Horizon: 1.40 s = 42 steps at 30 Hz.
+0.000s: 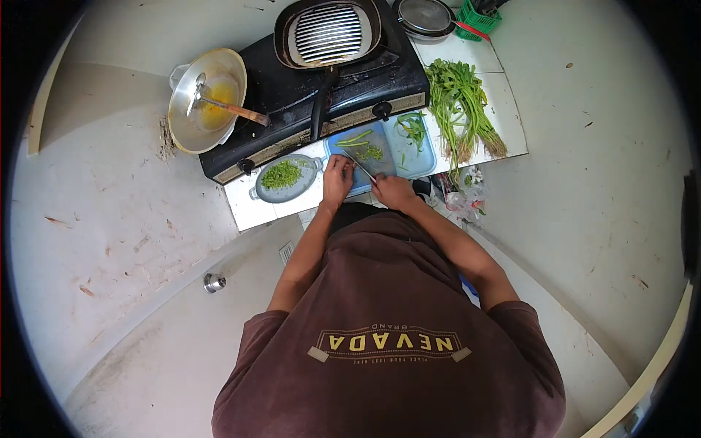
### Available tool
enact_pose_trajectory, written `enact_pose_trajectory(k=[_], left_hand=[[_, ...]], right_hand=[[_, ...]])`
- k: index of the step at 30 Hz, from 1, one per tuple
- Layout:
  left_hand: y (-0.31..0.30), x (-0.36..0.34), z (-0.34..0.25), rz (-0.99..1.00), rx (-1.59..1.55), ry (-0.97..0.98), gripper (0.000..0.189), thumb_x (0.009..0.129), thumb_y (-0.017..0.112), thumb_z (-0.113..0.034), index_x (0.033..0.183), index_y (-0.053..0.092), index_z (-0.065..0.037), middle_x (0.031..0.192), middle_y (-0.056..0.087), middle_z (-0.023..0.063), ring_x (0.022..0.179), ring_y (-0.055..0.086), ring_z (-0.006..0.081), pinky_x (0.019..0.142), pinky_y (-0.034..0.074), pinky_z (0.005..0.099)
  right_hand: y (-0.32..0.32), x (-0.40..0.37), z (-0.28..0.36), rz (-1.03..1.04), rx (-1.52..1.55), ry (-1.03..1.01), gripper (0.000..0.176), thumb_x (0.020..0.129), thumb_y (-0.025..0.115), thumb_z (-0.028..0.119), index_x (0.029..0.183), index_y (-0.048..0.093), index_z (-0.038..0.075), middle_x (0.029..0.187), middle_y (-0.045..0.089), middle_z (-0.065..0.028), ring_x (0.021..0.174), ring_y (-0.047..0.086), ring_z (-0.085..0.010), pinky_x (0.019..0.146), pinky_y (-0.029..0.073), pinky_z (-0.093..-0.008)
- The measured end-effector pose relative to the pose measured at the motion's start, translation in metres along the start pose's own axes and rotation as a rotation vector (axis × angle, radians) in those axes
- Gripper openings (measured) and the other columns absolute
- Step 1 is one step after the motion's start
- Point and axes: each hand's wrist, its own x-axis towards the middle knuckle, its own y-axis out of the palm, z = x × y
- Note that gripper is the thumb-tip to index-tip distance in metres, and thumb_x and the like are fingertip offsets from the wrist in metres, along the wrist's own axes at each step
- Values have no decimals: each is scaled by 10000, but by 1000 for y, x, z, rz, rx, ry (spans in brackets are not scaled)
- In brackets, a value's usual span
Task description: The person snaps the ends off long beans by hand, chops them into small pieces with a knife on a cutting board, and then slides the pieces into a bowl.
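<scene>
My right hand (394, 191) grips a knife (363, 169), its blade slanting up and left over a blue and grey cutting board (345, 143). Close to the blade, my left hand (338, 179) rests at the board's near left with fingers curled together; whatever they may hold is hidden. Chopped green stems (371, 153) lie just beyond the blade, and a few longer green stems (354, 139) sit above them. To the left, a grey oval dish (267, 195) holds chopped greens (283, 175). Leafy pieces (413, 127) lie on a light blue tray (429, 155) at the right.
A black stove (285, 109) stands behind, bearing a grill pan (328, 36) whose handle points toward me. A metal wok (179, 117) with a wooden-handled ladle (244, 112) is at left. Rooted greens (460, 102), a sieve (425, 14) and a green basket (478, 22) are at right.
</scene>
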Motion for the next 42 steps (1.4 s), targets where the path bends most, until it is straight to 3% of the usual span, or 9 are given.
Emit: enact_pose_trajectory(k=[6,15,27,35,42], left_hand=[[-2,-1,2,0,-18,28,179,808,662,100,966,647,19,951,582,133,816,670,271,738,550,363],[-2,-3,-1,21,118,-10,79,854,660,28,932,663,13,882,602,182,856,634,390,782,519,438],[2,-4,4,14,102,-19,130,845,643,51,968,665,18,946,625,198,915,628,403,819,508,453],[4,-5,4,-10,74,-20,129,832,644,64,948,668,11,913,617,180,867,629,368,789,511,431],[3,-5,4,-12,78,-6,122,835,644,67,938,669,7,902,617,172,828,628,353,755,513,419]], right_hand=[[2,2,-3,33,8,-1,399,988,526,353,999,609,-37,798,707,-248,769,712,-431,701,574,-540],[3,-5,-5,9,15,-11,396,1000,518,350,999,601,-38,765,697,-252,739,706,-443,693,563,-559],[7,8,3,-35,-29,-4,358,978,552,316,996,601,-37,763,704,-241,734,715,-423,678,574,-530],[0,0,3,45,-19,14,384,984,530,329,1027,610,-43,795,713,-235,752,720,-420,687,579,-528],[10,10,2,-35,-2,-9,372,985,534,332,982,603,-33,768,700,-245,741,709,-428,681,570,-541]])
